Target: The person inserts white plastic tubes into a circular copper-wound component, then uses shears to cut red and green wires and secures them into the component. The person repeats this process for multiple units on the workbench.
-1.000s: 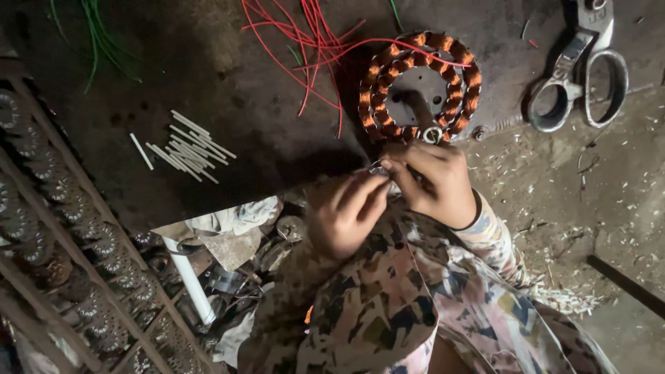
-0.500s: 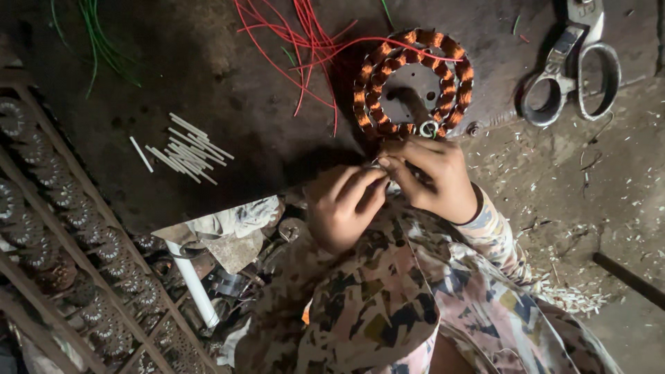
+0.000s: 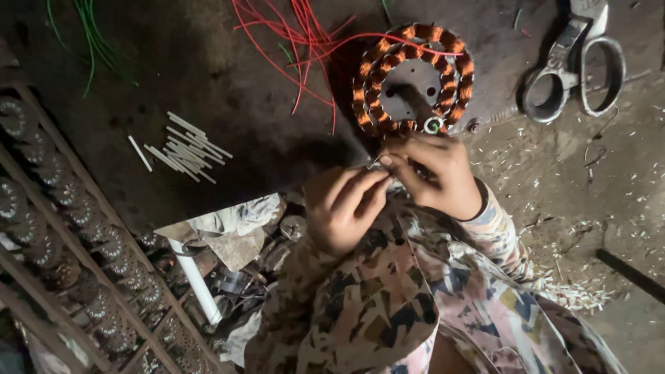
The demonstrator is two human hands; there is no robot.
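1. My left hand [image 3: 344, 208] and right hand [image 3: 435, 173] meet fingertip to fingertip, each grip pinched on a thin pale wire end [image 3: 375, 165].
2. The wire end sits just below the round copper-wound stator ring [image 3: 413, 78] lying near the floor's far edge.
3. Steel scissors [image 3: 572, 66] lie at the far right corner.

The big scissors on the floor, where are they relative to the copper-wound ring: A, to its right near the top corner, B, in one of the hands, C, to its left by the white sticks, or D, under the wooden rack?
A: the scissors lie right of the copper-wound ring, untouched, near the top right corner.
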